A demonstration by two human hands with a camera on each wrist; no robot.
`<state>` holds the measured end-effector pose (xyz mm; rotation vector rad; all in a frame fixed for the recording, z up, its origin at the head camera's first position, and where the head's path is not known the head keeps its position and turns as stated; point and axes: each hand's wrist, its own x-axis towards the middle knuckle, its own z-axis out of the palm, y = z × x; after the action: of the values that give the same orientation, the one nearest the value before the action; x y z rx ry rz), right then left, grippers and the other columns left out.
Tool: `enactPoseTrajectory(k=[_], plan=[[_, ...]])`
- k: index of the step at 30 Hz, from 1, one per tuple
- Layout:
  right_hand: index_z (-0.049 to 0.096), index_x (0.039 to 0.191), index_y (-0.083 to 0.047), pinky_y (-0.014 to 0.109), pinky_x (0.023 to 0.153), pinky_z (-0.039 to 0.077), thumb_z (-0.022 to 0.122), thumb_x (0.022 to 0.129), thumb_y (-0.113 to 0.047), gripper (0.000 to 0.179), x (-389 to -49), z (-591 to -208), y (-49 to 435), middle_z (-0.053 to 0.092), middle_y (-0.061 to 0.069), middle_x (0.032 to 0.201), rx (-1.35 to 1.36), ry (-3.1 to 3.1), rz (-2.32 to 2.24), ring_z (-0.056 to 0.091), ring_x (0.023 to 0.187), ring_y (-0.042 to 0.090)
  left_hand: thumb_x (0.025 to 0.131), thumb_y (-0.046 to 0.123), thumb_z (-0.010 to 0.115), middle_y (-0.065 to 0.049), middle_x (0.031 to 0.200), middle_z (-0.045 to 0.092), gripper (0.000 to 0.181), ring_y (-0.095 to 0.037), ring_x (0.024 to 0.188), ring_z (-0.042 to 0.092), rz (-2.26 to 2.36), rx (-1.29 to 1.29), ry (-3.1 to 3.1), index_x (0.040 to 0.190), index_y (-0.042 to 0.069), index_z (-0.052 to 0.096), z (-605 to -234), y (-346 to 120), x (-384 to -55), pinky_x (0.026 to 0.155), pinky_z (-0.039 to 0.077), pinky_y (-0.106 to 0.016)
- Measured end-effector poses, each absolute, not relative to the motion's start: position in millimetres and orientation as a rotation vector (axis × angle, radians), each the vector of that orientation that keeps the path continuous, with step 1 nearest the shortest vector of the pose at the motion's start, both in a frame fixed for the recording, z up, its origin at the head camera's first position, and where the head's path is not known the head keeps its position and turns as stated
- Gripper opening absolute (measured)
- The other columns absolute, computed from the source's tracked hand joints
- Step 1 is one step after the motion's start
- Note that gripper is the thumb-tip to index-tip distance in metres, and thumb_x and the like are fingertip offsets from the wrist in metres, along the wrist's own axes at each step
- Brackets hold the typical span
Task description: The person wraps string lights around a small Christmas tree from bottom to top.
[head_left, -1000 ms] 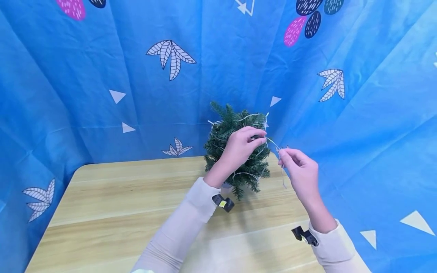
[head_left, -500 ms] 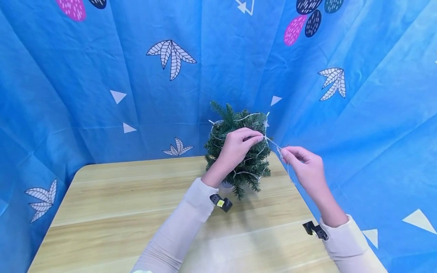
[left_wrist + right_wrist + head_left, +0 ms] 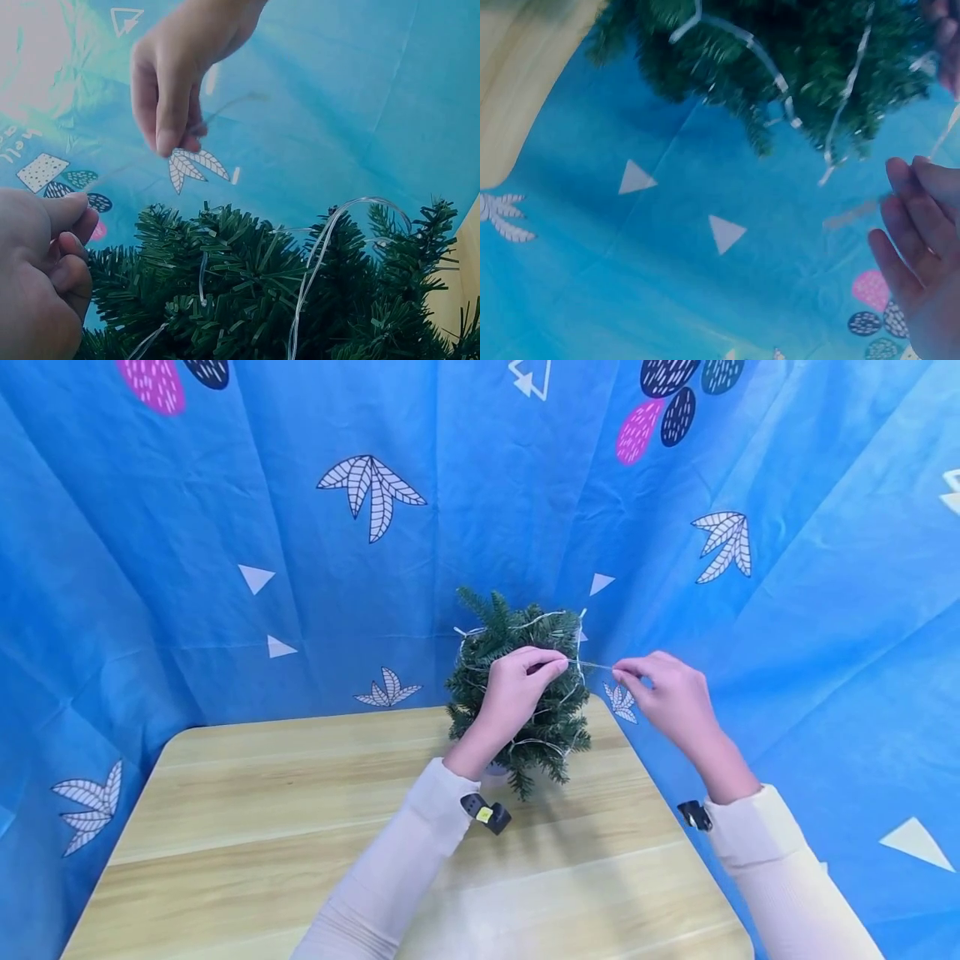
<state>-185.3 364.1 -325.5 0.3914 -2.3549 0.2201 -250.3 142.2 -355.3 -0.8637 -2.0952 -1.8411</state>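
A small artificial Christmas tree (image 3: 558, 714) stands at the table's back right, with a thin, clear-wired string light (image 3: 301, 300) draped over its branches. In front of its upper part, my left hand (image 3: 517, 689) pinches the string light between thumb and forefinger. Off the tree's right side, my right hand (image 3: 671, 697) pinches the same wire, its fingertips level with the left ones. The short stretch of wire (image 3: 592, 665) between them runs nearly straight. A loose end sticks out past the right hand's fingers in the left wrist view. My left hand hides part of the tree.
The wooden table (image 3: 285, 810) ends close to the tree at the back and right. A blue patterned cloth (image 3: 337, 585) hangs behind and along both sides. My right forearm reaches over the table's right edge.
My right hand has moved right and up, drawing the wire from a slant to nearly level. My left hand has shifted slightly left, still pinching it. The tree has stayed in place.
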Motion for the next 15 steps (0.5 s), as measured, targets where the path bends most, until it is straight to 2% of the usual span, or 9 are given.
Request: enactPoseTrajectory(k=[5, 9, 12, 15], plan=[[0.079, 0.098, -0.008, 0.040, 0.054, 0.047, 0.079, 0.088, -0.018, 0.014, -212, -322, 372, 0.076, 0.010, 0.088, 0.402, -2.229, 0.143, 0.066, 0.083, 0.026, 0.096, 0.026, 0.070, 0.002, 0.103, 0.074, 0.021, -0.009, 0.080, 0.061, -1.837, -0.836, -2.106, 0.107, 0.011, 0.079, -357, 141, -250, 0.068, 0.048, -0.022], [0.079, 0.096, -0.007, 0.045, 0.069, 0.051, 0.078, 0.089, -0.018, 0.013, -230, -317, 373, 0.076, 0.010, 0.092, 0.371, -2.158, 0.221, 0.063, 0.093, 0.028, 0.096, 0.026, 0.070, 0.003, 0.103, 0.074, 0.018, -0.008, 0.083, 0.063, -1.812, -0.807, -2.124, 0.105, 0.013, 0.079, -358, 139, -248, 0.071, 0.051, -0.023], [0.079, 0.094, -0.005, 0.046, 0.080, 0.046, 0.079, 0.088, -0.015, 0.012, -242, -315, 372, 0.076, 0.011, 0.092, 0.367, -2.123, 0.277, 0.060, 0.096, 0.031, 0.097, 0.025, 0.070, 0.003, 0.104, 0.074, 0.017, -0.008, 0.088, 0.065, -1.785, -0.772, -2.142, 0.105, 0.014, 0.079, -358, 138, -247, 0.074, 0.054, -0.025], [0.079, 0.093, -0.004, 0.048, 0.085, 0.040, 0.078, 0.088, -0.015, 0.012, -252, -317, 370, 0.076, 0.013, 0.091, 0.347, -2.117, 0.313, 0.058, 0.094, 0.032, 0.097, 0.025, 0.069, 0.004, 0.106, 0.074, 0.017, -0.008, 0.092, 0.066, -1.755, -0.733, -2.163, 0.106, 0.016, 0.080, -358, 137, -247, 0.077, 0.055, -0.026]])
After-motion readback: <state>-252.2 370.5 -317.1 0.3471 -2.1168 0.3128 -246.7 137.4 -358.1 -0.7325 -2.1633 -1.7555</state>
